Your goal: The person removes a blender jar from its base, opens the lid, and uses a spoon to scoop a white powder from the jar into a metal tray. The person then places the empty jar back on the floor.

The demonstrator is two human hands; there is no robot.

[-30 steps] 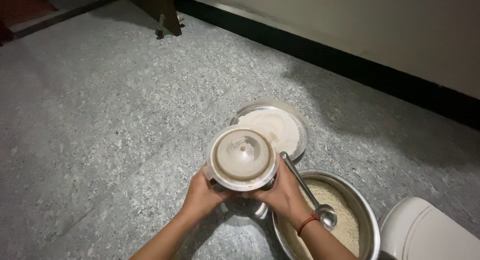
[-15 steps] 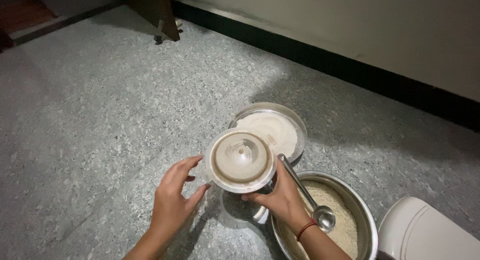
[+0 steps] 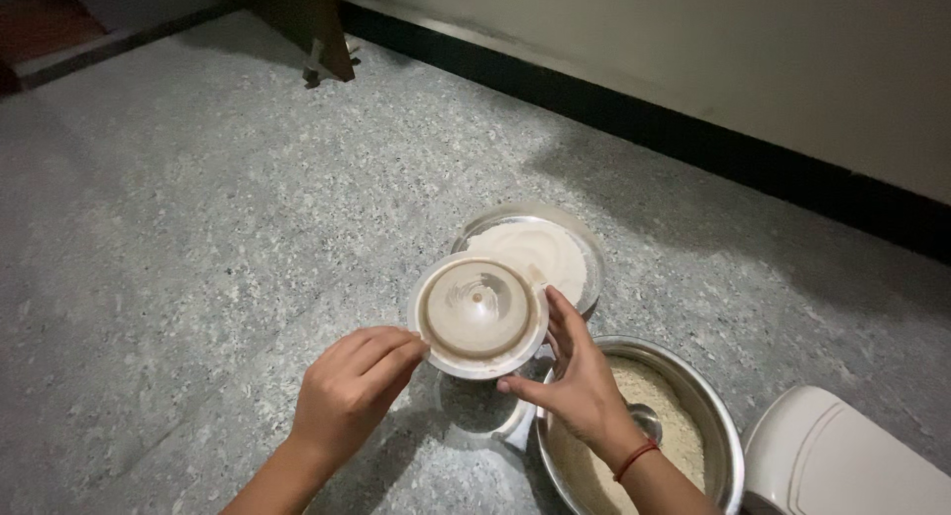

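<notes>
The grey speckled floor (image 3: pixel 198 228) carries everything here, and the person works low over it. At the lower right corner lies a part of a white rounded object (image 3: pixel 842 456); what it is I cannot tell.

There are 3 containers. The biggest is a steel bowl (image 3: pixel 708 396), just beside the right hand, filled for the most part with a coarse beige meal (image 3: pixel 649 381). A steel spoon (image 3: pixel 646 421) rests in it; only its scoop shows, the handle is hidden behind the hand. Behind it stands a steel plate (image 3: pixel 597 248) with a heap of fine white flour (image 3: pixel 530 250). The smallest is a clear jar (image 3: pixel 474 418) under the hands; it seems nearly empty, with only a dusty film inside.

The work in hand is the round lid (image 3: pixel 478 315), cream coloured and dusty, which sits above the jar's mouth, between the 2 hands and in front of the plate. The right hand (image 3: pixel 580 386) grips its right rim, fingers spread along the edge and the thumb below. The left hand (image 3: pixel 347 396) has its fingers (image 3: pixel 401 352) curled close together, tips touching the left rim; its thumb is hidden, so whether it pinches I cannot tell.

In my judgement, any moving of the lid asks for a level hold, because loose powder on it can spill.
</notes>
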